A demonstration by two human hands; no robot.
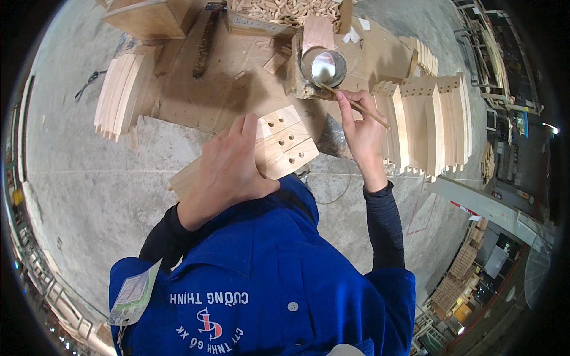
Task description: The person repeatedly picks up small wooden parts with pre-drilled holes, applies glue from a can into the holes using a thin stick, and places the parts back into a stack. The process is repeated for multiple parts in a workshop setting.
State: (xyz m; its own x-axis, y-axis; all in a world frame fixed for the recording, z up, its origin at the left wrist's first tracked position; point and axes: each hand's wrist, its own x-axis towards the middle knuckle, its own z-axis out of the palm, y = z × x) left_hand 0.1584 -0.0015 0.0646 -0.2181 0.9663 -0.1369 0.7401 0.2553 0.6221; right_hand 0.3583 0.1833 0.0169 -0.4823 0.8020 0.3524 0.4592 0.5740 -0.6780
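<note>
Several pale wooden pieces (286, 144), side by side with paired round holes in their ends, are gripped by my left hand (228, 157) in front of my body. Its fingers wrap over the top piece and the thumb presses the near side. My right hand (363, 127) pinches a thin wooden stick (371, 113). The stick's far tip reaches the near rim of a round can (339, 70) holding whitish, shiny liquid (324, 66). Whether the tip is in the liquid, I cannot tell.
A cardboard box (261, 26) full of wooden dowels stands beyond the can. On the cardboard sheet (219, 101) lies a hammer (208, 44). Stacked wooden pieces stand at left (122, 92) and, with drilled ends, at right (424, 127). A wooden box (148, 18) sits far left.
</note>
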